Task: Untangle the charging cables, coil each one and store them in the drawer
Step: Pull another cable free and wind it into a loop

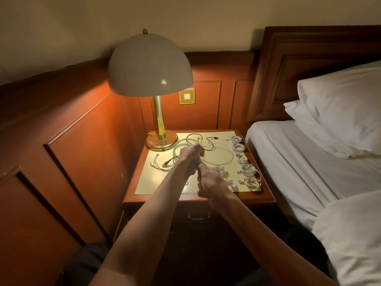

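Person shows as two forearms (144, 213), bare the whole way from frame edge to the left hand (190, 159) and right hand (212, 183); beneath them, dark clothing (88, 259), near-black, covers the legs, its cut and weave lost in dim light.

The round dome lamp shade (150, 65) is creamy white, and the shiny metal lamp stand (160, 120) under it is gold. The wooden wall panels (82, 141) are plain reddish brown. The small wooden bedside table (257, 198) is the same reddish brown, and its flat table top (165, 180) is pale yellow. On it the small coiled white cables (238, 147) sit by a long pale green cable (175, 151) and a thin black cable (215, 138). The square switch plate (187, 96) is gold with a white middle. The soft pillows (340, 112) and the flat bed sheet (299, 162) are plain white, while the carved wooden headboard (309, 58) is dark brown.
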`<state>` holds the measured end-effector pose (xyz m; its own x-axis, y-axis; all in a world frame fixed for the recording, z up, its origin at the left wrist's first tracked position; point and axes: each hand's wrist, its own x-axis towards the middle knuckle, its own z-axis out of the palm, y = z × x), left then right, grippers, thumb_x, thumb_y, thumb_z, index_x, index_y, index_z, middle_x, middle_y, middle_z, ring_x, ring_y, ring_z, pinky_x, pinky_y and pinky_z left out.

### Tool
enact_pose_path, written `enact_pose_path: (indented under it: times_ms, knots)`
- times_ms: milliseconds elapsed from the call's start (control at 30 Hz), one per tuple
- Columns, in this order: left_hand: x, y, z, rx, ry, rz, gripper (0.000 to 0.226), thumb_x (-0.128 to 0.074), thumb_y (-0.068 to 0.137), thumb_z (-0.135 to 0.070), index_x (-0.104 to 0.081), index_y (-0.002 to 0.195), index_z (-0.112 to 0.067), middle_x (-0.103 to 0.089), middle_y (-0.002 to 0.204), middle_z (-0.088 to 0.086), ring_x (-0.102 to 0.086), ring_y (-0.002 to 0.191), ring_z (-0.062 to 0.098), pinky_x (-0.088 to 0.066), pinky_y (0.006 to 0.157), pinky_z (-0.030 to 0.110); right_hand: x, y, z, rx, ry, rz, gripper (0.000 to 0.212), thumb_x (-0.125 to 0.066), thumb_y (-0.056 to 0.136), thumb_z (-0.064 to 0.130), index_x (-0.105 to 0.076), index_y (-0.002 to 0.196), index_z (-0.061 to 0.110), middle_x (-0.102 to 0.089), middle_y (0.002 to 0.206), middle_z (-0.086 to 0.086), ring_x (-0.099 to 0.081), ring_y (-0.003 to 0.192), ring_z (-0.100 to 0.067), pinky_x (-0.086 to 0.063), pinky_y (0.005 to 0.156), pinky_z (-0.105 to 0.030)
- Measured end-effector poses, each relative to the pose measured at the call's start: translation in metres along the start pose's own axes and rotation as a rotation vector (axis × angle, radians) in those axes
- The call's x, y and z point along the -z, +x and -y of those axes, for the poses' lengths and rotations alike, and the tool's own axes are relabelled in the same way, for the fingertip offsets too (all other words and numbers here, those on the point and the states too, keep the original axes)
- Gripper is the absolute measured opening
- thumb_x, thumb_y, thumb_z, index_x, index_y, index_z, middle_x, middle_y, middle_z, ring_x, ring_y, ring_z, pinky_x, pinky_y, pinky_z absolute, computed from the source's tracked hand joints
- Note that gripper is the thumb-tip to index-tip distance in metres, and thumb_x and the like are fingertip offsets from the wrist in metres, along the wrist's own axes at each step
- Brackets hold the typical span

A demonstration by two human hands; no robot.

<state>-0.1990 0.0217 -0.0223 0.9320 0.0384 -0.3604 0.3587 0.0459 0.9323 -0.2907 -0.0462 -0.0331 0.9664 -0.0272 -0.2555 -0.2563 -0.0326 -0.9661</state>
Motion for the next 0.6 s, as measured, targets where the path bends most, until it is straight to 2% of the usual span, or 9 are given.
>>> enact_pose_path:
  times_ms: [67,200,367,433,500,567,600]
  knots:
    - [-0.002,0.001,-0.001,0.009,-0.004,-0.005,0.023,-0.052,0.073,0.005,-0.042,0.061,-0.012,-0.024,0.053,0.0,-0.022,0.043,0.013,-0.019,0.039,0.02,0.003,-0.001,0.001,0.003,0.034,0.009,0.039,-0.032,0.107,0.036,-0.051,0.084,0.01,-0.028,0.059,0.003,-0.024,0.049,-0.011,-0.031,0.04,-0.022]
    - [0.001,0.002,0.001,0.016,-0.022,-0.003,0.024,-0.052,0.076,0.004,-0.042,0.062,-0.012,-0.025,0.046,-0.001,-0.023,0.041,0.014,-0.024,0.034,0.017,0.008,0.0,0.001,0.016,-0.044,0.055,0.039,-0.033,0.107,0.038,-0.047,0.08,0.014,-0.03,0.061,0.003,-0.027,0.05,-0.01,-0.031,0.045,-0.025]
    - [-0.002,0.002,0.002,0.045,0.013,0.031,0.024,-0.056,0.076,0.0,-0.041,0.064,-0.014,-0.024,0.057,0.001,-0.023,0.044,0.012,-0.02,0.039,0.02,0.007,-0.006,-0.002,0.018,0.057,0.037,0.041,-0.033,0.108,0.037,-0.047,0.077,0.014,-0.029,0.06,0.004,-0.026,0.049,-0.01,-0.028,0.045,-0.026]
    - [-0.002,0.003,0.007,0.041,-0.008,0.1,0.031,-0.064,0.083,-0.009,-0.043,0.061,-0.015,-0.025,0.054,0.0,-0.022,0.042,0.011,-0.02,0.038,0.02,0.018,-0.008,-0.005,0.039,-0.022,0.062,0.04,-0.034,0.107,0.041,-0.046,0.078,0.015,-0.03,0.061,0.003,-0.027,0.05,-0.01,-0.027,0.049,-0.029]
    - [0.0,0.005,0.014,0.022,-0.083,0.149,0.043,-0.071,0.088,-0.028,-0.046,0.055,-0.016,-0.031,0.049,0.0,-0.025,0.039,0.012,-0.023,0.038,0.021,0.033,-0.005,-0.008,0.038,-0.16,0.063,0.039,-0.033,0.107,0.041,-0.047,0.083,0.014,-0.034,0.062,0.002,-0.031,0.053,-0.01,-0.029,0.05,-0.029]
    - [0.0,0.008,0.021,0.036,-0.136,0.182,0.052,-0.067,0.089,-0.047,-0.046,0.051,-0.018,-0.037,0.049,-0.002,-0.03,0.039,0.012,-0.029,0.043,0.024,0.047,0.002,-0.01,0.048,-0.317,-0.006,0.04,-0.037,0.105,0.042,-0.054,0.084,0.012,-0.045,0.065,0.001,-0.044,0.057,-0.012,-0.039,0.052,-0.03]
    - [-0.001,0.01,0.022,0.048,-0.158,0.18,0.052,-0.062,0.091,-0.05,-0.047,0.053,-0.019,-0.039,0.049,-0.003,-0.032,0.04,0.011,-0.03,0.046,0.025,0.053,0.007,-0.011,0.08,-0.425,-0.066,0.037,-0.042,0.103,0.044,-0.058,0.087,0.014,-0.054,0.07,0.003,-0.054,0.064,-0.014,-0.048,0.056,-0.033]
